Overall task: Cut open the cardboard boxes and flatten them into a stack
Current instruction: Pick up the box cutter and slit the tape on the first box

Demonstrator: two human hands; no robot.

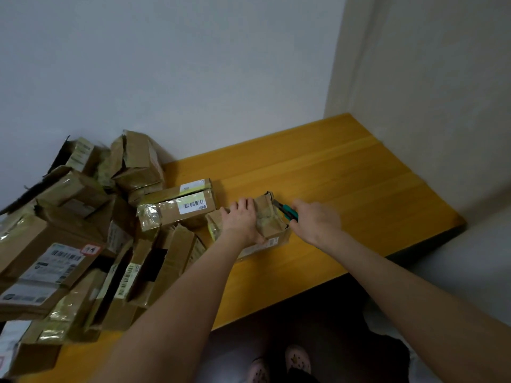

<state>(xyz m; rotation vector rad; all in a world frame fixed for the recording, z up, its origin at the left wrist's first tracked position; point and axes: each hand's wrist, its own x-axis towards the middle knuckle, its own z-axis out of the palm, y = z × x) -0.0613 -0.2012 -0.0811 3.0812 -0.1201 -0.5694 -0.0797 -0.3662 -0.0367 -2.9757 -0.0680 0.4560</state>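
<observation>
A small taped cardboard box [269, 219] lies on the wooden table [345, 189] near its middle. My left hand [243, 219] presses down on the box's top, fingers spread over it and the thumb at its near side. My right hand [315, 219] grips a green utility knife [286, 210], whose blade tip meets the box's upper right edge. A long box with a barcode label [177, 207] lies just left of the held one.
A jumbled heap of taped and torn cardboard boxes [69, 230] covers the table's left half, up to the white wall. Bare tabletop stretches right of the hands to the corner wall [414, 106]. Below the table's front edge are my feet in pink shoes [279, 363].
</observation>
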